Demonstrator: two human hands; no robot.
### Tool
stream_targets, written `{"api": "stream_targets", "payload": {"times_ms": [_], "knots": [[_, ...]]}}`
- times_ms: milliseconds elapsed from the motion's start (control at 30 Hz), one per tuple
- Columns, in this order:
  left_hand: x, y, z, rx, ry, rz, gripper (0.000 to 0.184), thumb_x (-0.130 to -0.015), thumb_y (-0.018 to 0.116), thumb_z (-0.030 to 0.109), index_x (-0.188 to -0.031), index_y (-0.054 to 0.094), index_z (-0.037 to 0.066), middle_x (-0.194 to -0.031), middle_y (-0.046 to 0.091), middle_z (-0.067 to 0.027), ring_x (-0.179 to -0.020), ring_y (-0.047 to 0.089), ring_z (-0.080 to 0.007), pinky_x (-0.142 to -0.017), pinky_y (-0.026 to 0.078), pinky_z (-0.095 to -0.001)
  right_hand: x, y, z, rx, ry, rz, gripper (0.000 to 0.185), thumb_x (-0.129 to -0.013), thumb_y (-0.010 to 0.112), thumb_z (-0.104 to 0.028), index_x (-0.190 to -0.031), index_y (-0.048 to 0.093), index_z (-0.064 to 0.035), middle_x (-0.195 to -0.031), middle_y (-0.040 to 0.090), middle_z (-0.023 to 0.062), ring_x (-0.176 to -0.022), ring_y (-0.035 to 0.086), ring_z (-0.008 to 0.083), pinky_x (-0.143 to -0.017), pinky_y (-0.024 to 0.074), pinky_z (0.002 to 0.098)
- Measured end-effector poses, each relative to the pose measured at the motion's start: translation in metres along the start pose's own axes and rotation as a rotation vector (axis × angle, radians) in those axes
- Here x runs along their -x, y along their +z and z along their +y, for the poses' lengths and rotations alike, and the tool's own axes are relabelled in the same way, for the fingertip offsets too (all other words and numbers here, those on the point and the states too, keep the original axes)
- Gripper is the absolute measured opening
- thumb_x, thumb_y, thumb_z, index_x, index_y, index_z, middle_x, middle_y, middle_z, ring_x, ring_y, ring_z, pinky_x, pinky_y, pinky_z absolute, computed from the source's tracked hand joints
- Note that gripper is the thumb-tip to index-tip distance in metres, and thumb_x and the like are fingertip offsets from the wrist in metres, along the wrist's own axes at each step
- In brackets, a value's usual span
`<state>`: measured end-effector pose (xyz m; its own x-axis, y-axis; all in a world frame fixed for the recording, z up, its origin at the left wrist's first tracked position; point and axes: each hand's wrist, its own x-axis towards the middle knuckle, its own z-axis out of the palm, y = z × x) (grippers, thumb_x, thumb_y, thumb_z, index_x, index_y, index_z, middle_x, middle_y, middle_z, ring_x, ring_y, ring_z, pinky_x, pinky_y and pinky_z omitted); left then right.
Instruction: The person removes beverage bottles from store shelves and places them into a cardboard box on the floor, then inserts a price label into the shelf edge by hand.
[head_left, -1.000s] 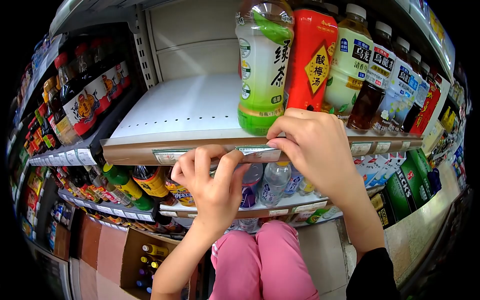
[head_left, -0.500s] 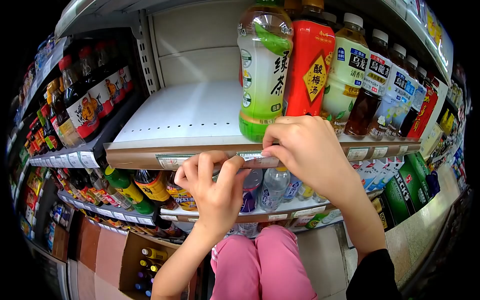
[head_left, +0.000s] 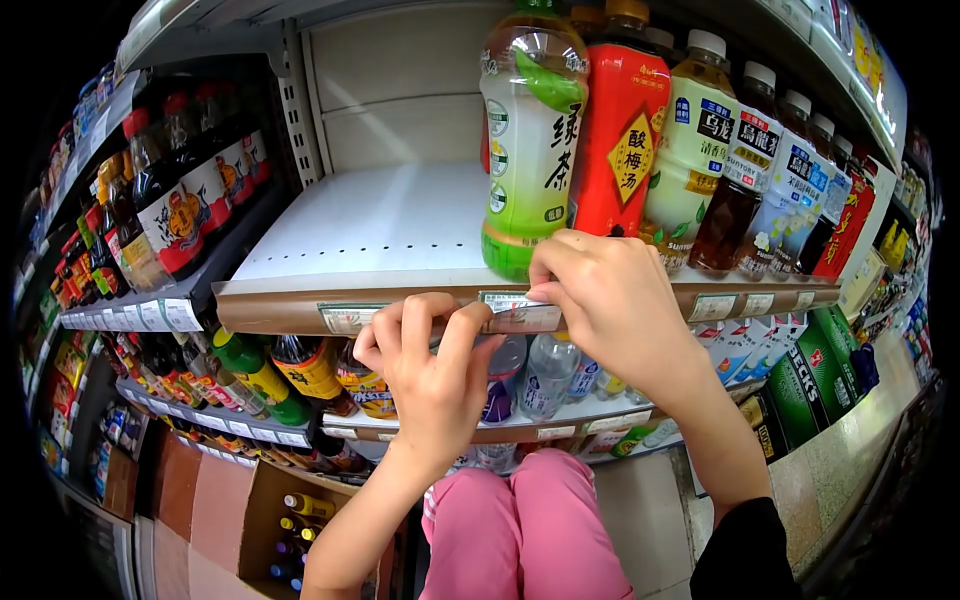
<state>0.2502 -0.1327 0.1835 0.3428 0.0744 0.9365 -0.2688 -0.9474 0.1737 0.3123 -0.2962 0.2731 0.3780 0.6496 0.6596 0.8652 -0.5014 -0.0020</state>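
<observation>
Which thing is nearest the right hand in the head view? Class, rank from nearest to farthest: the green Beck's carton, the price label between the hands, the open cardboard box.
From the right hand:
1. Price label: immediately at its left.
2. Green Beck's carton: lower, off to the right.
3. Open cardboard box: farthest, down at lower left.

Price tag (head_left: 505,301) at shelf edge (head_left: 268,312); tea bottle (head_left: 533,150) stands behind, left of plum-drink bottle (head_left: 627,130); carton (head_left: 258,500) near left

- A light streak (head_left: 365,132) crosses the pale back panel (head_left: 415,60)
- A slotted metal upright (head_left: 295,100) stands alongside
- Pale floor tiles (head_left: 640,520); speckled floor (head_left: 835,450) at right, perhaps stone
</observation>
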Motion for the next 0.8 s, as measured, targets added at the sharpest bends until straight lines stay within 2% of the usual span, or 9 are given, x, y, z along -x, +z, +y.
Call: {"api": "stream_targets", "payload": {"times_ms": [267,467,800], "knots": [[0.0001,-0.0003,-0.0004,-0.012,-0.005,-0.005,0.037,-0.066,0.081,0.014,-0.099,0.066,0.019,-0.101,0.056,0.0011,-0.099,0.049,-0.0245,-0.087,0.027,-0.0436,0.0012,-0.0011,0.0034,-0.052,0.015,0.023,0.01,-0.082,0.069,-0.008,-0.081,0.062,-0.0015,-0.08,0.063,0.0133,-0.077,0.064,0.0359,-0.065,0.0498,0.0451],[0.0009,0.0002,-0.0002,-0.006,-0.012,0.004,0.037,-0.066,0.081,0.014,-0.099,0.066,0.019,-0.101,0.056,0.0014,-0.099,0.049,-0.0246,-0.088,0.027,-0.0439,0.0015,-0.0089,0.0009,-0.093,0.085,-0.079,0.01,-0.082,0.069,-0.008,-0.081,0.061,-0.0021,-0.083,0.061,0.0108,-0.087,0.061,0.0316,-0.07,0.0489,0.0443],[-0.0017,-0.0029,-0.0014,-0.008,-0.01,-0.024,0.039,-0.065,0.083,0.015,-0.1,0.067,0.019,-0.101,0.056,0.0013,-0.1,0.05,-0.0245,-0.089,0.027,-0.0448,0.0026,-0.0002,-0.0008,-0.082,0.052,0.113,0.012,-0.083,0.068,-0.006,-0.084,0.057,-0.0008,-0.082,0.059,0.0117,-0.081,0.058,0.0319,-0.069,0.0469,0.043]]}}
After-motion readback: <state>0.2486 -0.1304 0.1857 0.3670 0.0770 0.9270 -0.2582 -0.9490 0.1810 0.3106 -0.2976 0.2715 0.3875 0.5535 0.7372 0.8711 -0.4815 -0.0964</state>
